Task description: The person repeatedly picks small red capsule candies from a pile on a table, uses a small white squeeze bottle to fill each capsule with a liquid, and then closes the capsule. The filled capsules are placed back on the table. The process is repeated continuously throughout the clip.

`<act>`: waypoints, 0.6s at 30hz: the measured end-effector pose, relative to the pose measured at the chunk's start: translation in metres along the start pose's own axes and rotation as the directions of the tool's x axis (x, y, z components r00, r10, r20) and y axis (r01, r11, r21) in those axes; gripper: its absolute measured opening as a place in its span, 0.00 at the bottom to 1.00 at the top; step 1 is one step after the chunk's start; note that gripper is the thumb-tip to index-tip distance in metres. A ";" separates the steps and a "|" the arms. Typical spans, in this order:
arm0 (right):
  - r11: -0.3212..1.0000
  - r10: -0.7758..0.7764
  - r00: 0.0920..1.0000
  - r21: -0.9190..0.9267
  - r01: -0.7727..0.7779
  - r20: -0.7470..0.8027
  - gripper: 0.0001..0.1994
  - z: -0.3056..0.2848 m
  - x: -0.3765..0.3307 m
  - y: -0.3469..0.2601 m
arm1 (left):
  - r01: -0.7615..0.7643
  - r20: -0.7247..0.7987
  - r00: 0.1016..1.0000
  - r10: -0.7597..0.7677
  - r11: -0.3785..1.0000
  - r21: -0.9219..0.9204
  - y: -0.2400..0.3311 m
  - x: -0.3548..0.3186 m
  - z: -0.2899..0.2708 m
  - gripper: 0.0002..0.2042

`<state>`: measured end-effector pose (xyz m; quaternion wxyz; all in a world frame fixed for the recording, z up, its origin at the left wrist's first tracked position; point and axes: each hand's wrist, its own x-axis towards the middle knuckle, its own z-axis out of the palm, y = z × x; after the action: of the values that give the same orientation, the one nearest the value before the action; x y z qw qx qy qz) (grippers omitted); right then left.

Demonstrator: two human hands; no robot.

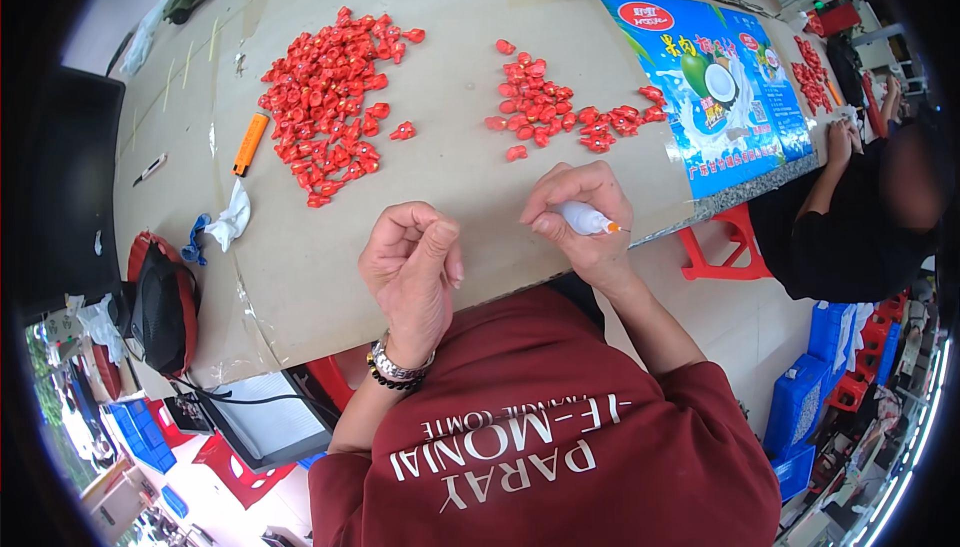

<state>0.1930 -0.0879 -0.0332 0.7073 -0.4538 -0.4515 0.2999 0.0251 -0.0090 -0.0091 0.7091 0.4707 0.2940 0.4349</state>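
Observation:
My right hand point(585, 212) is wrapped round a small white squeeze bottle point(580, 215) with an orange collar and a thin needle tip pointing right. To its left, my left hand point(412, 262) is raised over the near table edge with its fingers curled and the thumb pressed to them; anything pinched there is too small to make out. Beyond my left hand lies a large pile of small red pieces point(325, 97). A smaller group of red pieces point(535, 97) lies beyond my right hand, trailing right toward a blue printed sheet point(720, 57).
On the left of the table point(450, 137) lie an orange utility knife point(251, 144), a crumpled white tissue point(231, 217), a pen-like tool point(150, 169) and a black-and-red bag point(165, 302). At right, a person in black point(850, 207) sits by a red stool point(730, 247).

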 end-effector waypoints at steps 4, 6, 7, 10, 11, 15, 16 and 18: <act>0.993 -0.013 0.999 -0.119 0.010 -0.032 0.10 -0.018 -0.002 -0.002 | -0.040 0.029 0.999 0.037 0.991 0.129 -0.002 0.001 -0.007 0.07; 0.994 -0.027 0.990 -0.107 0.012 -0.140 0.10 -0.027 -0.006 -0.004 | -0.072 0.132 0.991 0.029 0.942 0.328 0.003 0.005 -0.015 0.07; 0.995 -0.034 0.980 -0.102 0.014 -0.195 0.10 -0.032 -0.007 -0.005 | -0.096 0.184 0.983 0.019 0.902 0.420 0.004 0.007 -0.014 0.08; 0.997 -0.023 0.918 -0.075 -0.008 -0.397 0.09 -0.040 -0.007 -0.010 | -0.440 0.387 0.896 0.218 0.550 0.710 0.017 0.025 0.009 0.11; 0.997 -0.024 0.907 -0.077 -0.009 -0.419 0.10 -0.043 -0.005 -0.012 | -0.528 0.460 0.849 0.261 0.468 0.709 0.016 0.033 0.013 0.14; 0.998 -0.038 0.897 -0.070 0.008 -0.441 0.11 -0.049 0.004 -0.018 | -0.679 0.645 0.733 0.215 0.271 0.682 0.012 0.065 0.032 0.28; 0.998 -0.043 0.903 -0.064 0.017 -0.428 0.12 -0.047 0.007 -0.019 | -0.679 0.663 0.732 0.160 0.263 0.686 0.011 0.072 0.037 0.31; 1.000 0.014 0.920 0.017 -0.008 -0.391 0.13 -0.036 0.008 -0.021 | -0.686 0.685 0.724 0.081 0.191 0.702 0.003 0.086 0.047 0.36</act>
<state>0.2294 -0.1028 -0.0177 0.7848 -0.5018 -0.2965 0.2107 0.1015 0.0496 0.0109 0.2046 0.9433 0.1552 0.2101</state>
